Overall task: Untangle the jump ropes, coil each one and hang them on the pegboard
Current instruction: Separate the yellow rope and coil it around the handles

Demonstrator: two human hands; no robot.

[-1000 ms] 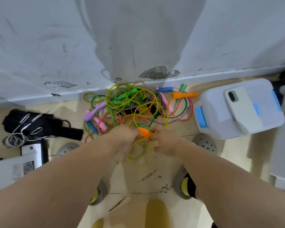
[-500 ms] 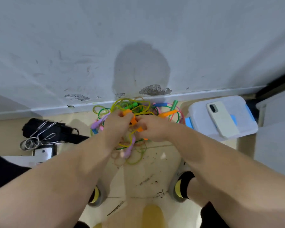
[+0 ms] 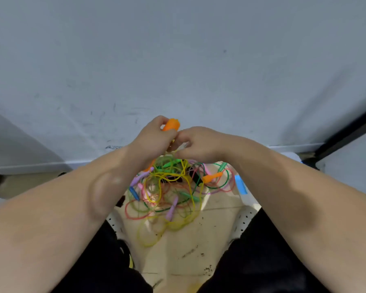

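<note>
Now, left hand (image 3: 154, 138): held up at frame centre before the pale wall (image 3: 178, 60), fingers wrapped round an orange handle (image 3: 171, 124) whose tip pokes above the knuckles.
Right hand (image 3: 197, 144): touching the left, fingers curled in, pinching the yellow rope (image 3: 173, 152) just under that handle, as far as I can see.
Forearms: both reach in from the lower corners and meet mid-frame.
Jump ropes (image 3: 171, 187): many-coloured tangle on the floor (image 3: 188, 240), lower centre, with yellow strands running up to the hands.

Scuffed white wall (image 3: 178, 60); baseboard (image 3: 30, 168) along its foot; stained beige floor (image 3: 199, 246) below; black strip (image 3: 347, 132) at its right edge.
</note>
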